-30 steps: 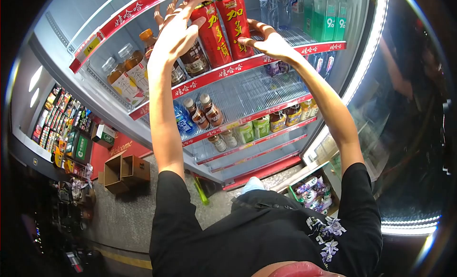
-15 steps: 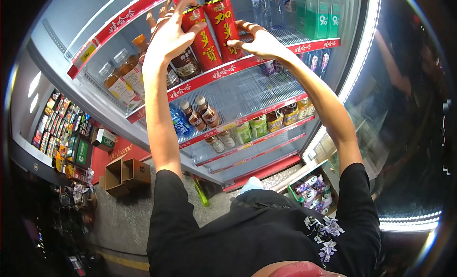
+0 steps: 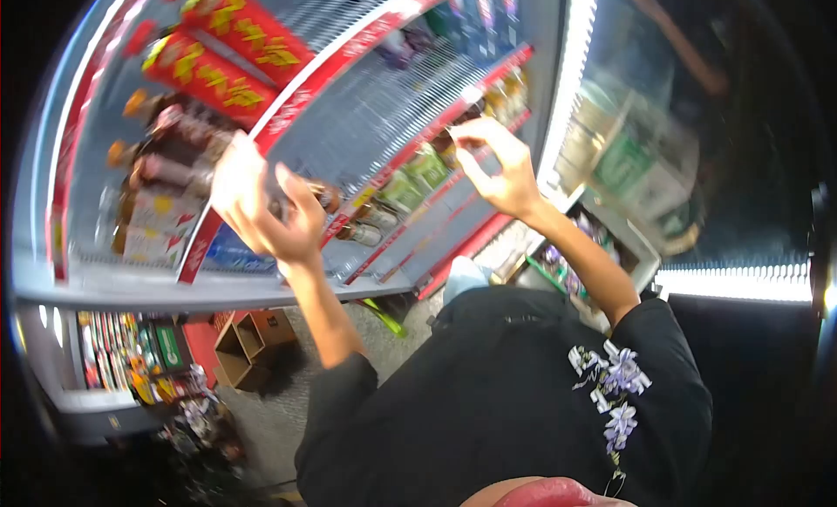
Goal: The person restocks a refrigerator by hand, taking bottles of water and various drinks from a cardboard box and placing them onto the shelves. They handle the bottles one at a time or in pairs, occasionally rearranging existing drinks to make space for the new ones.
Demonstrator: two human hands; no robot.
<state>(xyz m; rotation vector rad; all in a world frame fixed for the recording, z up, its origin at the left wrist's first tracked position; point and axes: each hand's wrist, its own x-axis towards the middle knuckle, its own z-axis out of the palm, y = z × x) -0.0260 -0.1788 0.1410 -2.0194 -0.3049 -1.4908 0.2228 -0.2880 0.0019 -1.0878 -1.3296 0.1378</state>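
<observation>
- Fridge shelves (image 3: 366, 115) fill the top — red bottles (image 3: 209, 80) upper left
- Crate (image 3: 643, 250) right of centre: purple packs (image 3: 555, 265)
- Left hand (image 3: 270, 206), right hand (image 3: 506, 176): fingers parted

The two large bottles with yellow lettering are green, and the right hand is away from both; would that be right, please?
Not quite: the two large bottles are red, not green, as the head view shows; the right hand is away from both.
</observation>
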